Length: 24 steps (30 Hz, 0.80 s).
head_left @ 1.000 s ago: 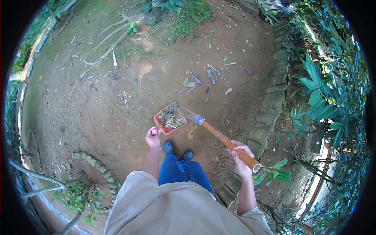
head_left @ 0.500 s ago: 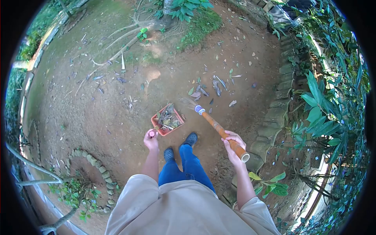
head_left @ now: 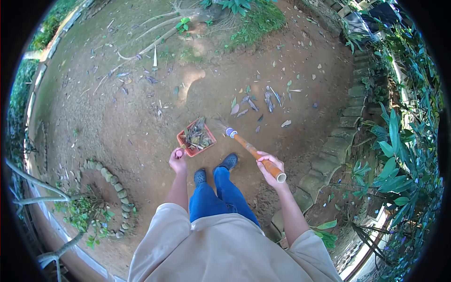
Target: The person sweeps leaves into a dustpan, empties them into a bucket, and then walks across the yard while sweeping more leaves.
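My left hand (head_left: 177,161) is closed round the handle of an orange-red dustpan (head_left: 202,152), whose pink handle end shows at the fist. Dry leaves and plant scraps (head_left: 198,136) fill the pan. In my right hand (head_left: 271,168) is a broom (head_left: 248,146) with a thick, bamboo-like handle and a purple-and-white binding. Its thin bristles fan out just right of the dustpan, apart from it, close to the soil. Beyond the bristles, several fallen leaves (head_left: 251,104) lie scattered on the ground.
Tree roots (head_left: 157,43) spread over the soil ahead. A ring of stones (head_left: 116,181) surrounds a small plant at the left. Along the right runs a stepped border (head_left: 332,146) with leafy plants (head_left: 390,150) behind it. My shoes (head_left: 229,161) stand just behind the dustpan.
The broom and my right hand have shifted left, bringing the bristles nearer the dustpan. My left hand and the dustpan have moved slightly. The whole view has also shifted a little.
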Available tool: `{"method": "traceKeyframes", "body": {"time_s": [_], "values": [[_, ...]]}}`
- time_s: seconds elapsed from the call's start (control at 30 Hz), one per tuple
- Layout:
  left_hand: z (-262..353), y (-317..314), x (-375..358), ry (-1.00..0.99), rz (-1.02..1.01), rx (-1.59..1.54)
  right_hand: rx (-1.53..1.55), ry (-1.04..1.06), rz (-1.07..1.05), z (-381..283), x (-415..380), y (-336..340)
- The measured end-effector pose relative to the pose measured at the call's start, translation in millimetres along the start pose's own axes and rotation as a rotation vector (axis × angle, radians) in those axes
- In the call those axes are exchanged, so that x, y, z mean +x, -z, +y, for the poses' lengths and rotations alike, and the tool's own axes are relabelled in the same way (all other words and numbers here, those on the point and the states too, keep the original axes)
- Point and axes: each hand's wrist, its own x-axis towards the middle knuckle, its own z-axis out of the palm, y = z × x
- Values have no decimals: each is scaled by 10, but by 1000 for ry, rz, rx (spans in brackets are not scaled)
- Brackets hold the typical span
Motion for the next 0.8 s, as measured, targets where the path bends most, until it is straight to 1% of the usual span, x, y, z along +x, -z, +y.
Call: {"method": "traceKeyframes", "body": {"time_s": [0.1, 0.2, 0.33, 0.43, 0.53, 0.63, 0.73, 0.77, 0.8], "values": [[35, 33, -58, 16, 11, -14, 118, -35, -12, -40, -206, 54], [28, 156, -85, 35, 16, -32, 282, -107, -18, -284, -386, 181], [62, 234, -139, 36, 17, -8, 299, -134, 54, -573, -620, 285], [82, 286, -185, 33, 11, 19, 290, -120, 120, -732, -727, 285], [44, 349, -188, 21, 6, 2, 271, -121, 223, -743, -805, 219], [-61, 431, -153, -20, 1, 14, 103, -94, 255, -632, -868, 160], [-175, 492, -137, -25, -9, 29, 58, -82, 289, -550, -898, 65], [-212, 513, -135, -25, -6, 48, 42, -40, 207, -435, -931, 70], [-195, 533, -162, -26, -1, 68, 28, -38, 223, -393, -941, 20]]}}
